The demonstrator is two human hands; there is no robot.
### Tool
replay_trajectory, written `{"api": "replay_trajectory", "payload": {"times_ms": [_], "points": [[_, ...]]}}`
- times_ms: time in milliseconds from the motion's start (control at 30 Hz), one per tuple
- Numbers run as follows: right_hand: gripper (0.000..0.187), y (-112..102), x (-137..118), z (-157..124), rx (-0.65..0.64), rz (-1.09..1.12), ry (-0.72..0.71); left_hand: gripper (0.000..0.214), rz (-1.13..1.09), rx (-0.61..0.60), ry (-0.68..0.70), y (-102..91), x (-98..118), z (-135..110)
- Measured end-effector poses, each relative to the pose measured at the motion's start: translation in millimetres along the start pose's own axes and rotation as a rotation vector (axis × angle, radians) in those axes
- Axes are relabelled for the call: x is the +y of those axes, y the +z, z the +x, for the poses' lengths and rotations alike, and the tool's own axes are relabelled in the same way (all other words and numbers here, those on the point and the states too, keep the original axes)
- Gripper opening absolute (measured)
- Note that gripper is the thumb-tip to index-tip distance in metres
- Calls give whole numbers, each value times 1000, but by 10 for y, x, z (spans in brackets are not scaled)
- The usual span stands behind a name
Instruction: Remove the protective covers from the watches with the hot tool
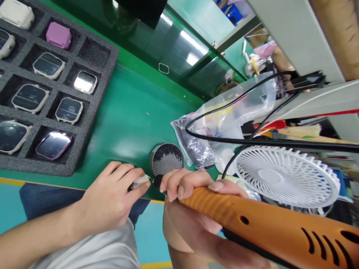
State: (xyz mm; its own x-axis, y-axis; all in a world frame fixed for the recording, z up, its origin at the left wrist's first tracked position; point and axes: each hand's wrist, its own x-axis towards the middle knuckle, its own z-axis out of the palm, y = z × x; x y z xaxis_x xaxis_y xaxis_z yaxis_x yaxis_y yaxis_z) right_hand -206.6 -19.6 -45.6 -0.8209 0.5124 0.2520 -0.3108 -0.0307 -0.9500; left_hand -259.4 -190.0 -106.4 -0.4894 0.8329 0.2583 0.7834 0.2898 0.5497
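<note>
My right hand (190,190) is wrapped round an orange electric screwdriver (266,228) that runs from lower right toward the centre, its dark tip (157,181) pointing left. My left hand (112,194) pinches a small white watch case (140,181) right at that tip. Both hands hover at the near edge of the green table mat (131,116). Just behind the fingers stands a round metal tin (166,158) filled with tiny dark screws.
A grey foam tray (92,56) at the left holds several smartwatch bodies (68,110) in pockets. A white desk fan (286,175) sits to the right, with a crumpled plastic bag (224,123) and black cables (252,140) behind it.
</note>
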Motion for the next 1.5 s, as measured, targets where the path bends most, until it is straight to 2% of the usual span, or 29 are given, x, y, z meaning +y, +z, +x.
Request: {"api": "replay_trajectory", "payload": {"times_ms": [267,433,533,700,800,900,1000,1133,1333,1500], "points": [[46,18,4,9,-61,-19,-32,31,-1,26,-12,15,0,-1],[46,68,8,-26,-19,-18,-56,30,-7,33,-25,11,2,-13],[45,91,24,-33,-37,-34,-52,31,-1,28,-28,6,2,-11],[60,88,52,-33,-60,-2,-24,35,9,22,-25,12,-1,1],[63,48,39,-15,-66,25,-10,39,11,21,-16,14,-3,-2],[62,-22,5,43,8,24,-13,42,25,-13,-10,-1,-9,-6],[54,-81,7,123,96,21,-82,55,62,-76,32,-38,-17,-3],[50,-80,89,184,108,28,-113,68,20,-130,34,-69,-25,8],[52,-16,144,169,124,16,-100,49,42,-29,1,-14,-22,-12],[53,-38,178,171,115,0,-85,40,25,-27,3,-25,-8,-14]]}}
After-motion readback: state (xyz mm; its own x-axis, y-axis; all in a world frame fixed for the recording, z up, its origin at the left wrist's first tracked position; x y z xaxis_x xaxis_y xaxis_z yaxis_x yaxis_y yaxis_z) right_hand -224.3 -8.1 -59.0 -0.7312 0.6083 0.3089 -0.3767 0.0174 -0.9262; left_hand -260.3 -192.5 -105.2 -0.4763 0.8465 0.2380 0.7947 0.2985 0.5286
